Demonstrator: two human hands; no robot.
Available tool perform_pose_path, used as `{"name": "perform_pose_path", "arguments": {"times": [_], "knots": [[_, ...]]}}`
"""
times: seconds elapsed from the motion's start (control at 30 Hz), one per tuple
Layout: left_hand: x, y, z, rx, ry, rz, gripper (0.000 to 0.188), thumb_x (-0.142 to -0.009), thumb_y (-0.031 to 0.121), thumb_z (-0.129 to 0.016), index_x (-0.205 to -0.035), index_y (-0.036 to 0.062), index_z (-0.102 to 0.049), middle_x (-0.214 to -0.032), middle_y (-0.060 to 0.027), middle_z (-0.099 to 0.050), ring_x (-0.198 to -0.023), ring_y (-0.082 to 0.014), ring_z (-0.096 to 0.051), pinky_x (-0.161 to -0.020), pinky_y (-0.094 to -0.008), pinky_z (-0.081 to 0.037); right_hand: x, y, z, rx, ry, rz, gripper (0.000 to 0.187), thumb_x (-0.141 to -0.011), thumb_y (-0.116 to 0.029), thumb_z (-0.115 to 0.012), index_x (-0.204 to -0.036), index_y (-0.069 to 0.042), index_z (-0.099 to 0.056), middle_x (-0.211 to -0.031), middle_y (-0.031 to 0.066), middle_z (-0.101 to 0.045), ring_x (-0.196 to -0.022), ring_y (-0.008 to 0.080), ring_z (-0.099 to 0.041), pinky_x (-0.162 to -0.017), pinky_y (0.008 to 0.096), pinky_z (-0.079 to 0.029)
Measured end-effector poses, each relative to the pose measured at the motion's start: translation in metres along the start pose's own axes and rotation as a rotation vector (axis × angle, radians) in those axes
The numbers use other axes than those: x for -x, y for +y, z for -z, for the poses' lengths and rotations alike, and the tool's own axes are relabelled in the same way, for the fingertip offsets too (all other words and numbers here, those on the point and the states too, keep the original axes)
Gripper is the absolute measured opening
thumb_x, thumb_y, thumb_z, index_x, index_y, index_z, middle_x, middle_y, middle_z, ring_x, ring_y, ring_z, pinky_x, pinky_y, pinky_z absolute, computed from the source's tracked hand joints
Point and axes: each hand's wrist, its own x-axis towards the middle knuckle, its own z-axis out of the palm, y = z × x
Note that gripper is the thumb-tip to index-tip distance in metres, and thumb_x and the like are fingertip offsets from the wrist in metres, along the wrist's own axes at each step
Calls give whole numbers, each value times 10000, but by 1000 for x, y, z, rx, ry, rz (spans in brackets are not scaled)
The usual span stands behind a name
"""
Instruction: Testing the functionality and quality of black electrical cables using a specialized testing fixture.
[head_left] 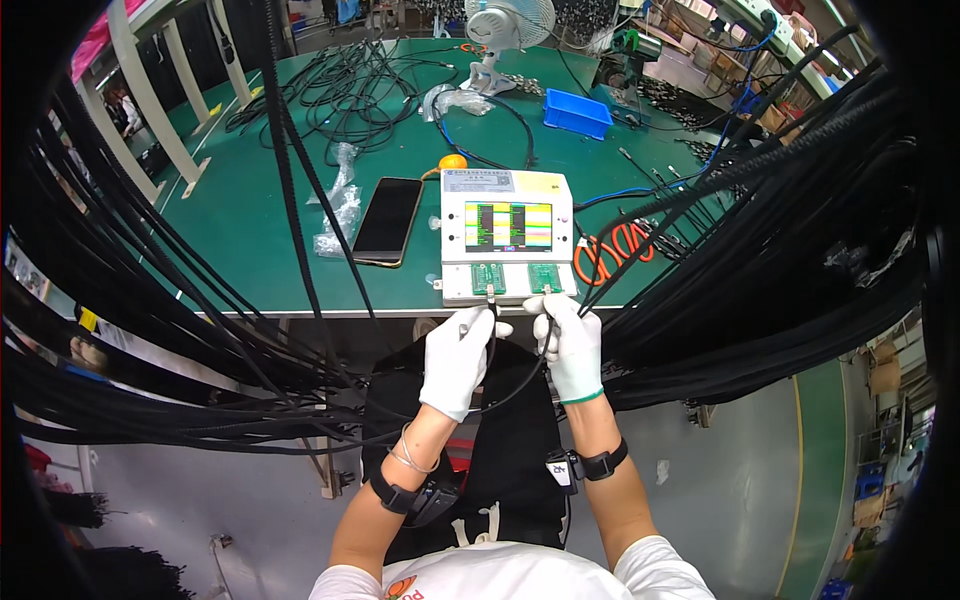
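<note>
A white cable tester (508, 190) with a lit colour screen stands at the front edge of the green table. On its base sit two green circuit boards, a left board (487, 278) and a right board (544, 278). My left hand (461, 350), in a white glove, is closed on one end of a black cable (491, 305), whose plug meets the left board. My gloved right hand (570, 340) pinches the cable's other end at the right board; the fingers partly hide that plug. Between my hands the cable hangs in a loop.
Bundles of black cables (740, 260) hang on both sides, close to my arms. A phone (389, 221) lies left of the tester, beside crumpled clear plastic (341, 215). An orange coiled cord (612, 252) is at the right. Farther back are a blue bin (577, 114) and a fan (508, 25).
</note>
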Motion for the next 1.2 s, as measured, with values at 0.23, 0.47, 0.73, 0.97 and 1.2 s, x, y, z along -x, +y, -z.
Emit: {"name": "perform_pose_path", "arguments": {"times": [0.23,0.47,0.73,0.97,1.2], "knots": [[47,23,-14,-351,192,-368,266,-947,70,-558,-1189,-27,-613,-925,-73,-730,-701,-103,-591,-655,-239,-454,11,9,10,363,24,199,247,-980,-200,-551,-956,9,-680,-618,-32,-558,-453,12,-376,-429,183,-297],[75,34,-28,-308,-77,-232,263,-962,71,-527,-1193,-25,-607,-910,-98,-721,-656,-77,-577,-623,-222,-444,58,32,20,292,98,402,232,-1003,-168,-513,-1019,9,-662,-601,-68,-485,-487,8,-371,-471,181,-306],[96,-48,0,299,-577,779,276,-1008,196,-467,-1056,-25,-624,-835,-105,-674,-507,-126,-518,-478,-257,-413,85,32,45,173,-97,252,287,-1019,-179,-466,-978,17,-672,-589,-72,-459,-517,6,-375,-498,189,-323],[91,-128,-41,636,-290,1137,283,-1030,232,-440,-1053,2,-601,-719,-31,-597,-407,-56,-329,-350,-218,-228,151,48,36,215,-296,148,203,-952,-80,-510,-1003,-17,-697,-630,-19,-538,-560,50,-473,-540,212,-393],[100,-102,-19,452,-356,835,253,-1028,210,-439,-1068,17,-599,-706,-24,-585,-405,-62,-332,-362,-234,-248,152,10,60,780,-733,589,238,-829,5,-581,-1044,-19,-679,-876,99,-663,-789,206,-642,-714,297,-503]]}}
